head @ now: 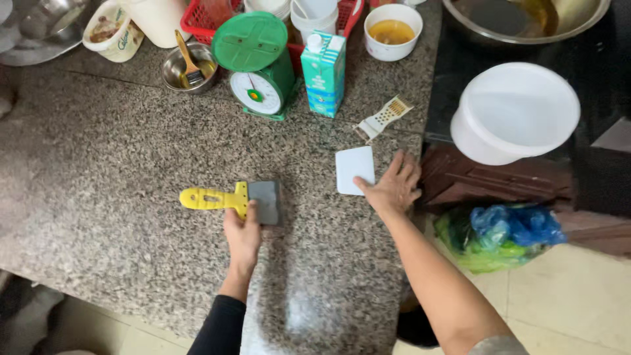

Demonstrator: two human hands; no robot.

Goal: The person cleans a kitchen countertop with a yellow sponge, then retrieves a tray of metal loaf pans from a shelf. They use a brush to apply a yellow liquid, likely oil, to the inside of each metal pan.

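At about nine o'clock on the speckled granite counter [98,164] lies a scraper [233,200], its yellow handle pointing left and its grey metal blade to the right. The left hand [242,233], in a black sleeve, comes up from six o'clock and rests its fingertips on the scraper where handle meets blade, fingers together and pressing down rather than wrapped around it. At twelve o'clock from that hand stands a green kitchen scale [257,62], with a small steel bowl [189,68] holding a brush at its ten o'clock and a teal-and-white carton [324,73] just to its right. Nearer the middle, a white plastic card scraper [355,169] lies flat on the counter; the right hand [393,186] is spread wide, palm down, its thumb tip touching the card's lower right corner. At the card's one o'clock lies a small white grater [383,118]. Farther toward three o'clock sits a lidded white tub [516,112], and at four o'clock a blue and green plastic bag [499,235].
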